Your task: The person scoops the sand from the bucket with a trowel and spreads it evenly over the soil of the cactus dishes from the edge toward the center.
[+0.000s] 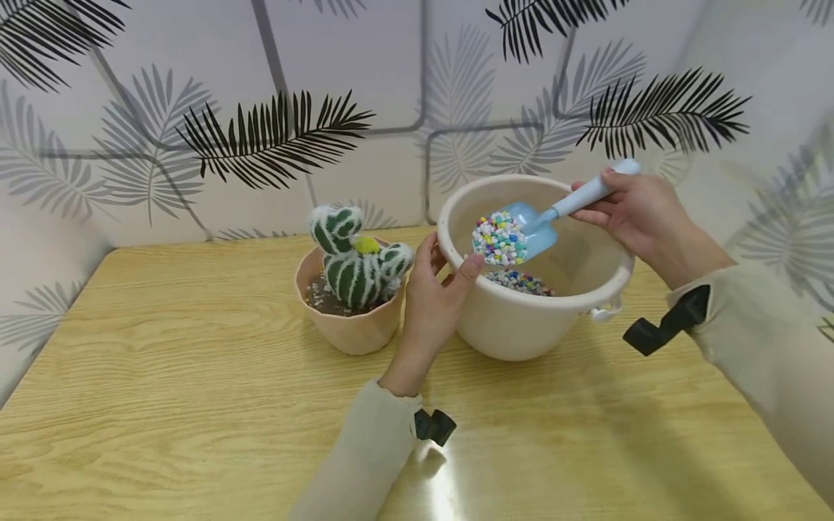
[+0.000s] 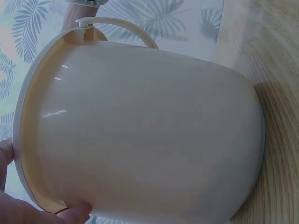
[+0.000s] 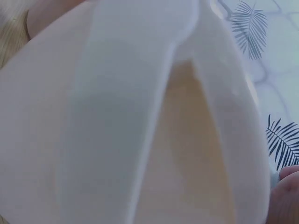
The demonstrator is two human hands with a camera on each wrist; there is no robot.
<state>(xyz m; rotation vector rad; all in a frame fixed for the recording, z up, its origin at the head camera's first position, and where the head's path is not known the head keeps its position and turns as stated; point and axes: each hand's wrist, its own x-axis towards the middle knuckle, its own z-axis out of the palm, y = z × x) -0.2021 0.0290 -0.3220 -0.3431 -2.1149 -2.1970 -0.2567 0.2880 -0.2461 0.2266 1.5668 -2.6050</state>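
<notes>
My right hand (image 1: 641, 213) grips the pale handle of a light blue hand shovel (image 1: 589, 192) over the mouth of a cream bucket (image 1: 521, 329). Multicoloured pebbles (image 1: 500, 239) are heaped on the shovel's blade. Below it, more coloured pebbles (image 1: 521, 282) lie inside the bucket. My left hand (image 1: 433, 297) holds the bucket's left rim, thumb over the edge; the left wrist view shows its fingers (image 2: 77, 213) against the bucket's side. In the right wrist view the bucket handle (image 3: 117, 107) fills much of the picture, and only a little of my right hand shows.
A knitted green and white cactus (image 1: 355, 278) with a yellow bit stands in a peach pot (image 1: 355, 333), close left of my left hand. Everything rests on a wood-grain table (image 1: 195, 405). Behind it rises a wall (image 1: 365, 79) patterned with leaves.
</notes>
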